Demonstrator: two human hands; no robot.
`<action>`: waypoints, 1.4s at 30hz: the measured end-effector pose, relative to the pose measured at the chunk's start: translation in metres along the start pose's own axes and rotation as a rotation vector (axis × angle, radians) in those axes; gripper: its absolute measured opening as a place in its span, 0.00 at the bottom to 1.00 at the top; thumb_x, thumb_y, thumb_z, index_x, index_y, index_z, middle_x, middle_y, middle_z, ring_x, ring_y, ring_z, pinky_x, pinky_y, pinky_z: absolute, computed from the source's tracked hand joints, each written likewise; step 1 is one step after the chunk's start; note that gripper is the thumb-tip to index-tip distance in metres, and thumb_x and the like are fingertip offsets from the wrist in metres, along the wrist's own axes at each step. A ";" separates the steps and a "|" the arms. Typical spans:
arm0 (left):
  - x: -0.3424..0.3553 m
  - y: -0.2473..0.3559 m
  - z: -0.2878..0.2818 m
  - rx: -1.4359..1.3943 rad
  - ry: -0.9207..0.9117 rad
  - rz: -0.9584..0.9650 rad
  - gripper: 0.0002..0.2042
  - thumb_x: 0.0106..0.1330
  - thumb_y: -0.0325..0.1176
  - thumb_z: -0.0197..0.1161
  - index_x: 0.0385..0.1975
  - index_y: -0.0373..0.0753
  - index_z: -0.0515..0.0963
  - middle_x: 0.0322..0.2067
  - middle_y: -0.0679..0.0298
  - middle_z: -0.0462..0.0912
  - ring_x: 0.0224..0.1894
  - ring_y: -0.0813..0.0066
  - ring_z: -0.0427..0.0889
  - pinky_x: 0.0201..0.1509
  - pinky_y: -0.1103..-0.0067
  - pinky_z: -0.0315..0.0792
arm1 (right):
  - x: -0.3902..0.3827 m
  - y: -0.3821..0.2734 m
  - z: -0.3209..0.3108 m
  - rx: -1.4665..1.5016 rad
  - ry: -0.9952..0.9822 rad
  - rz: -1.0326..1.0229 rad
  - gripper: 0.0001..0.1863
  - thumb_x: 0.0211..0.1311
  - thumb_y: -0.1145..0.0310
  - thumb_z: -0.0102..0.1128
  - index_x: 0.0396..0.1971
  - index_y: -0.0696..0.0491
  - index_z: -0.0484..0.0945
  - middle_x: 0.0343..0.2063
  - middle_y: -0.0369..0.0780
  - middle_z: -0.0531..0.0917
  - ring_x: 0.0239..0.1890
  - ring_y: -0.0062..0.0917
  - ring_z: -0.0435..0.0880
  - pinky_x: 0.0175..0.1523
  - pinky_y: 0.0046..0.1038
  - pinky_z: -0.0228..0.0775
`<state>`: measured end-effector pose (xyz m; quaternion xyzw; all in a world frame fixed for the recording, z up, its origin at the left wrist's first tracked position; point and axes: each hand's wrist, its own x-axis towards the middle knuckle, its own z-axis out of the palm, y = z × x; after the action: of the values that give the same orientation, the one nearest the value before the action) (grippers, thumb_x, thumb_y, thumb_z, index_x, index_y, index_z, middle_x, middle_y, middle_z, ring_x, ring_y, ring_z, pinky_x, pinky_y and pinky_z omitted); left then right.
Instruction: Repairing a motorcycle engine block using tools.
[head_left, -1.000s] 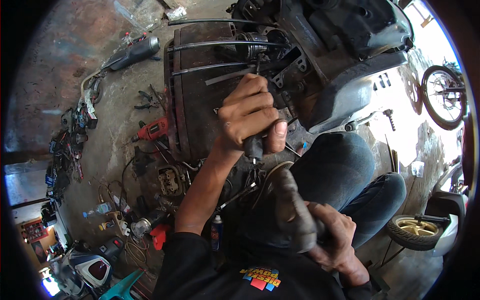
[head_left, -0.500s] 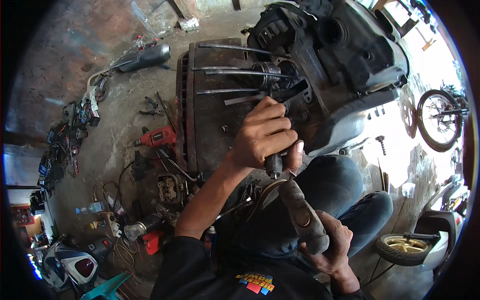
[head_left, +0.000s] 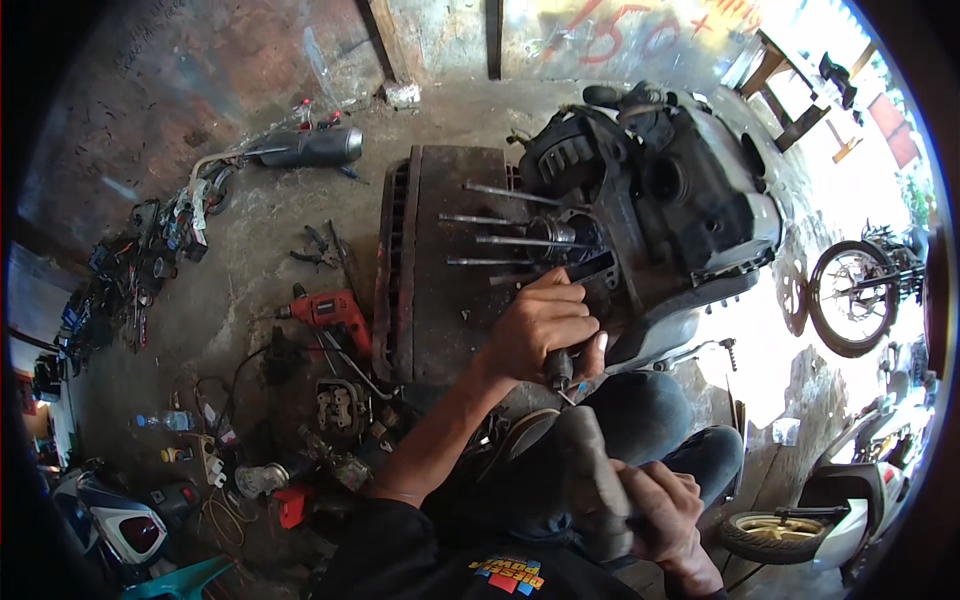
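My left hand (head_left: 545, 330) is closed around a dark cylindrical tool (head_left: 562, 370) with a narrow metal end; its exact kind I cannot make out. The hand lies against the near side of a motorcycle engine (head_left: 690, 190), beside several long metal studs (head_left: 500, 240) and a piston (head_left: 550, 232). My right hand (head_left: 660, 505) grips a hammer, its thick grey head (head_left: 592, 480) slightly blurred and close to the narrow end of the dark tool. Whether the two touch cannot be told. Fingers hide most of the hammer's handle.
A dark ridged metal box (head_left: 440, 300) lies left of the studs. Beyond it are a red drill (head_left: 325, 308), pliers (head_left: 318, 247), a cylinder head (head_left: 340, 405) and an exhaust muffler (head_left: 310, 147). A loose wheel (head_left: 775, 535) lies at the lower right, and a motorcycle wheel (head_left: 855, 298) stands farther back.
The view has tipped upward, so the engine and studs sit lower in it. The hammer head has swung more upright, with my right hand. My left hand keeps its hold on the dark tool.
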<state>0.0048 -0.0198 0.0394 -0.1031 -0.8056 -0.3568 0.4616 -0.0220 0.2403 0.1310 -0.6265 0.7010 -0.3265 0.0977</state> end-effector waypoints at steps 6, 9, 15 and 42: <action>0.002 0.003 0.005 0.086 -0.055 0.039 0.12 0.49 0.29 0.65 0.11 0.44 0.69 0.12 0.68 0.70 0.20 0.74 0.70 0.31 0.75 0.61 | 0.019 0.003 0.005 -0.099 -0.026 0.030 0.34 0.50 0.63 0.74 0.59 0.55 0.77 0.27 0.38 0.77 0.18 0.25 0.76 0.24 0.27 0.73; 0.003 0.005 0.010 0.138 -0.025 0.036 0.12 0.50 0.29 0.65 0.11 0.44 0.69 0.11 0.68 0.70 0.19 0.73 0.69 0.30 0.75 0.61 | 0.010 0.005 0.006 -0.101 0.039 -0.035 0.34 0.49 0.64 0.74 0.59 0.55 0.76 0.28 0.39 0.77 0.20 0.27 0.77 0.24 0.27 0.73; 0.007 0.009 0.018 0.151 0.047 0.026 0.10 0.48 0.23 0.63 0.10 0.40 0.70 0.11 0.67 0.69 0.16 0.74 0.66 0.27 0.76 0.59 | -0.003 0.028 0.013 -0.076 0.081 -0.122 0.37 0.45 0.65 0.74 0.59 0.56 0.75 0.29 0.39 0.79 0.21 0.29 0.78 0.24 0.29 0.73; 0.005 0.008 0.016 0.170 0.039 0.004 0.14 0.53 0.25 0.64 0.09 0.41 0.69 0.10 0.66 0.67 0.15 0.73 0.67 0.26 0.74 0.61 | -0.024 0.028 0.000 -0.099 0.236 -0.390 0.27 0.56 0.59 0.67 0.54 0.55 0.77 0.20 0.36 0.73 0.16 0.23 0.75 0.18 0.27 0.67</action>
<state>-0.0047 -0.0040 0.0427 -0.0584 -0.8237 -0.2881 0.4849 -0.0403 0.2631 0.1081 -0.7117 0.5882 -0.3755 -0.0809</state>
